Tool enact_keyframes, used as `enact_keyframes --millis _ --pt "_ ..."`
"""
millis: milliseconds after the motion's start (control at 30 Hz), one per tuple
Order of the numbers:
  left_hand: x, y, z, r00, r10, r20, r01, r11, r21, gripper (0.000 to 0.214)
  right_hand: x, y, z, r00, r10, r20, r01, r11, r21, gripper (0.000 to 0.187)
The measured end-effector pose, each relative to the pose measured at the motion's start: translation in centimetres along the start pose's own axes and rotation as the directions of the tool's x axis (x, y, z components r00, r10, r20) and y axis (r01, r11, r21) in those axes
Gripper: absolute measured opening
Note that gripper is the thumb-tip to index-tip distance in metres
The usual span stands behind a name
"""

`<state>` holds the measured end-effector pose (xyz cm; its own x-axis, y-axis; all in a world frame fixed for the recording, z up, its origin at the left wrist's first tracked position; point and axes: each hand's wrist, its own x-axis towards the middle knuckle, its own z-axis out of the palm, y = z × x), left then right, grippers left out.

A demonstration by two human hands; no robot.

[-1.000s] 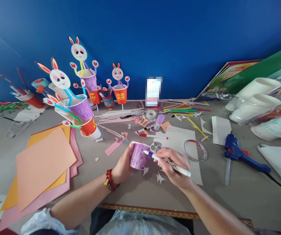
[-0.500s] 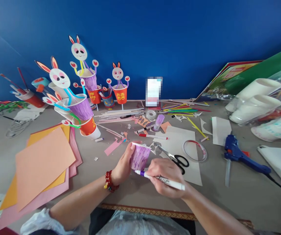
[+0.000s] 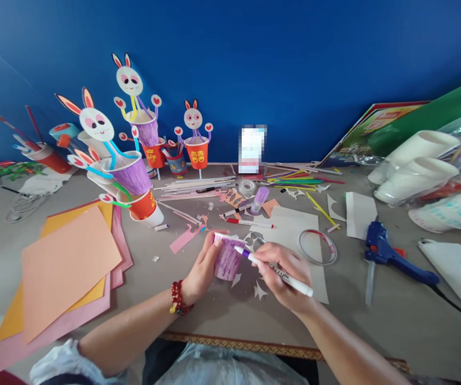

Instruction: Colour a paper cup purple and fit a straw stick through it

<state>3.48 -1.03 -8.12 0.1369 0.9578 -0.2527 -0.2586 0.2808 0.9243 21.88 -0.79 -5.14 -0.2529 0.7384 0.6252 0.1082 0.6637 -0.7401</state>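
Note:
My left hand (image 3: 202, 267) is wrapped round a small paper cup (image 3: 227, 259) coloured purple, holding it just above the table. My right hand (image 3: 284, 272) grips a white marker with a purple tip (image 3: 273, 270), and the tip touches the cup's upper right side near the rim. A red bead bracelet (image 3: 176, 299) sits on my left wrist. White paper scraps (image 3: 260, 291) lie under my hands.
Finished bunny cups (image 3: 128, 176) stand at the back left beside orange and pink paper sheets (image 3: 66, 262). A blue glue gun (image 3: 391, 256), a tape ring (image 3: 319, 246), stacked white cups (image 3: 415, 160) and straws (image 3: 294, 179) lie to the right and behind.
The marker tip went from the cup's upper side down to its base, then back up near the rim. The scissors seen half a second ago are hidden by my right hand again.

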Motion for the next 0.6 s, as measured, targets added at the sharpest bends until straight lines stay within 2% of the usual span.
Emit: enact_keyframes --millis 100,167,300,600 --pt "-0.3 0.3 0.1 0.996 0.080 -0.035 -0.076 0.992 0.103 0.046 -0.1 -0.1 0.2 0.989 -0.087 0.116 0.082 0.995 0.052 0.025" --pt "-0.4 0.4 0.1 0.993 0.109 -0.036 -0.103 0.984 0.147 0.047 -0.2 0.0 0.3 0.984 -0.105 0.141 0.098 0.994 0.056 0.027" --pt "-0.3 0.3 -0.2 0.995 0.094 -0.027 -0.089 0.985 0.145 0.048 -0.3 0.1 0.0 1.000 0.006 -0.001 -0.006 1.000 -0.018 0.026" --pt "0.2 -1.0 -1.0 0.983 0.122 0.135 -0.114 0.991 -0.065 0.054 -0.1 -0.6 -0.5 0.999 0.003 -0.050 -0.005 0.999 -0.053 0.026"
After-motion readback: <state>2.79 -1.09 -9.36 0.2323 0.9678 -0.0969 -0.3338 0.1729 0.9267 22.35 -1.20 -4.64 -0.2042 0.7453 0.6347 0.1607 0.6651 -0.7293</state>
